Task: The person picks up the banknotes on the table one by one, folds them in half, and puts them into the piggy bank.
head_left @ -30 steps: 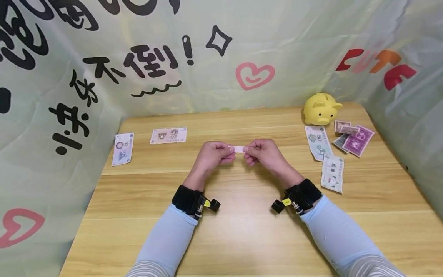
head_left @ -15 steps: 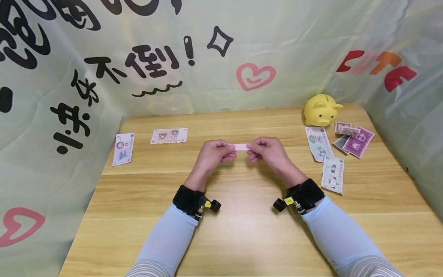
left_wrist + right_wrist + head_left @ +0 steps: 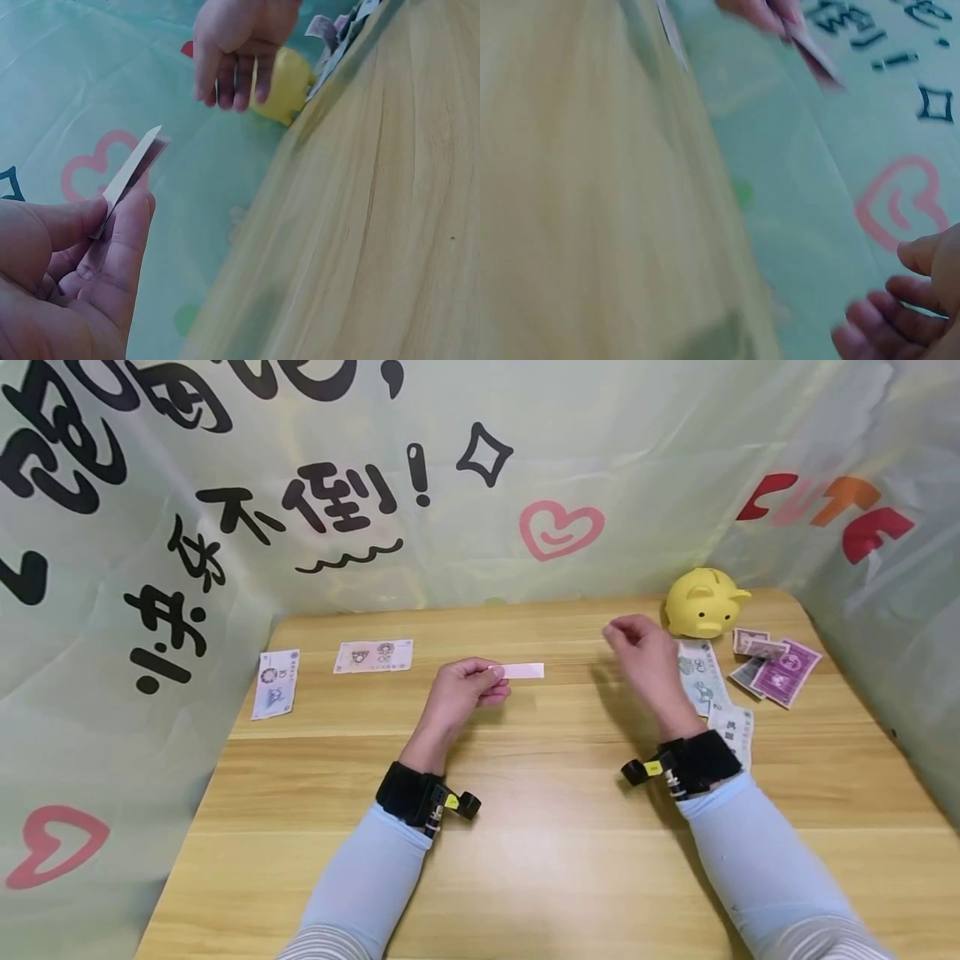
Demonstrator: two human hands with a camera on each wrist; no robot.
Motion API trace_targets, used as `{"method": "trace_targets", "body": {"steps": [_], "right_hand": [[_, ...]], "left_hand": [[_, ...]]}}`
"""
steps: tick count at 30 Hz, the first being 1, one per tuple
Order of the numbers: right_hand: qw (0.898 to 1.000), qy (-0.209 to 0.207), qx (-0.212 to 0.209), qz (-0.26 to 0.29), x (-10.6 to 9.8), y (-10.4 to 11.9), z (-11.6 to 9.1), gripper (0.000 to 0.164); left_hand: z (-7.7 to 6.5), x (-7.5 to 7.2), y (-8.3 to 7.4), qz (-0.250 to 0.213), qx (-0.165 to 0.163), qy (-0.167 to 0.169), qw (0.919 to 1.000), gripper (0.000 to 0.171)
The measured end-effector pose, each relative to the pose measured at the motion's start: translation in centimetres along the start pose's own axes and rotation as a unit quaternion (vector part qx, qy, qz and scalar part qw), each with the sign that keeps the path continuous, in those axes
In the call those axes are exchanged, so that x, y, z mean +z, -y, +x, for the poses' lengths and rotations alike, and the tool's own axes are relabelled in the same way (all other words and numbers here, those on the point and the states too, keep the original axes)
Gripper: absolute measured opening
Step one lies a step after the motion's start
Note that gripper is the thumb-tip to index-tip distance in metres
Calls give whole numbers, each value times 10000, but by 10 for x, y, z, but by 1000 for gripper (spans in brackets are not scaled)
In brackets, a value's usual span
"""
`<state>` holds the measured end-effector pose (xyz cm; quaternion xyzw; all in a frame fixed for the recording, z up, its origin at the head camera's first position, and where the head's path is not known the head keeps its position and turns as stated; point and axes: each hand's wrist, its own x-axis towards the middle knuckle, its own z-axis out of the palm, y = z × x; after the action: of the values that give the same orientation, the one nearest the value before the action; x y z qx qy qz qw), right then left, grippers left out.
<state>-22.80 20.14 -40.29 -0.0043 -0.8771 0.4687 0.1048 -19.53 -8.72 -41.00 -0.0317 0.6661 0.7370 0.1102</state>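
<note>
My left hand pinches a folded pinkish banknote between thumb and fingers above the middle of the table. In the left wrist view the folded banknote looks like a narrow strip with its two layers slightly parted. The right hand is raised apart from it, in front of the yellow piggy bank and to its left. Nothing shows between the loosely bent fingers of that right hand in the right wrist view.
Below the piggy bank lie a greenish banknote and another pale one, partly behind the right forearm. Beside them sits a small pile with a purple banknote. Two flat banknotes, one pink and one bluish, lie on the left.
The right hand has let go of the folded banknote and moved up and right toward the piggy bank. My left hand keeps its hold, nearly in place.
</note>
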Motion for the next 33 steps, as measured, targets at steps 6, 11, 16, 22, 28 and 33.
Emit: {"method": "trace_targets", "body": {"steps": [6,11,16,22,28,33], "right_hand": [[9881,-1058,-285,-1081,-39,-9,29,48],[9737,-1653,-187,-1555,-58,-21,43,55],[9706,-1574,470,-1757,-69,-37,54,79],[9760,-814,1264,-1575,-74,-57,62,97],[9815,-396,887,-1652,-50,-52,61,94],[9836,-377,443,-1709,-19,-32,54,92]], "left_hand": [[-1,-2,3,-10,-38,81,10000,14],[0,-2,3,-35,-70,112,9999,14],[1,-1,5,-58,-63,164,9998,15],[2,-1,7,-78,-20,248,9997,16],[2,0,8,-49,-51,245,9997,15],[2,1,7,-18,-48,345,9994,16]]}}
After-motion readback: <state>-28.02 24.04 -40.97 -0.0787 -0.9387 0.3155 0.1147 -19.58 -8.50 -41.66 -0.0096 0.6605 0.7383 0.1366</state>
